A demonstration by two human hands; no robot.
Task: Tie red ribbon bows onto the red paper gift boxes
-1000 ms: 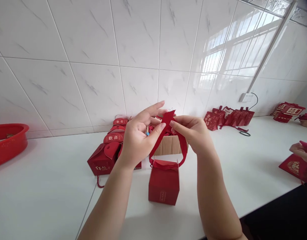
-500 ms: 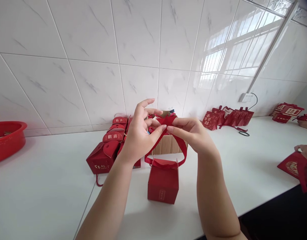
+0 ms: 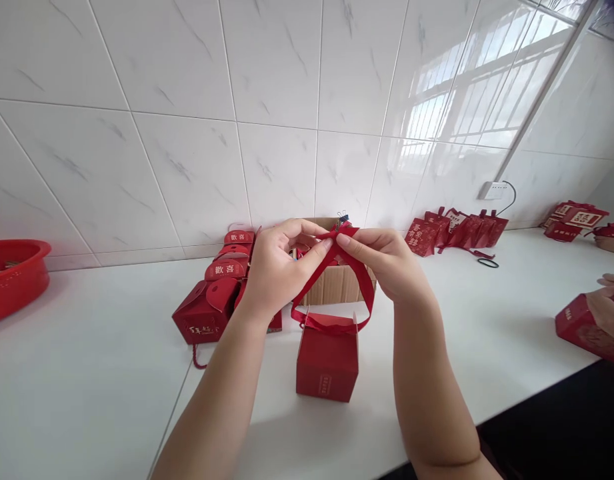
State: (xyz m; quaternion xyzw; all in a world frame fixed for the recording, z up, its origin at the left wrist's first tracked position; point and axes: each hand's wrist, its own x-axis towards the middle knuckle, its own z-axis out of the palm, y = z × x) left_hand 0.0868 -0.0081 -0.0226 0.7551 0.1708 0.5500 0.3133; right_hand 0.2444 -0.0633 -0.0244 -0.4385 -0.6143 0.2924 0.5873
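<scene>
A red ribbon [image 3: 365,288] loops up from the top of a small red gift box [image 3: 327,365] that stands upright on the white table. Both hands pinch the ribbon above the box, where its two sides cross. My left hand [image 3: 284,263] is closed on it between thumb and fingers. Thumb and index finger of my right hand [image 3: 387,260] grip it just beside, the fingertips nearly touching. Directly behind the hands is a cardboard carton [image 3: 331,287] with red items inside, partly hidden.
Several red gift boxes [image 3: 201,313] stand in rows at left, near a red plastic basin [image 3: 17,280]. Red bags [image 3: 454,230] lean on the tiled wall beside a black ring [image 3: 488,263]. At right, another person's hand [image 3: 609,310] holds a red box [image 3: 584,323].
My left fingers, raised and spread before, have folded down onto the ribbon. The ribbon's crossing is a little higher. The other person's red box at right has turned.
</scene>
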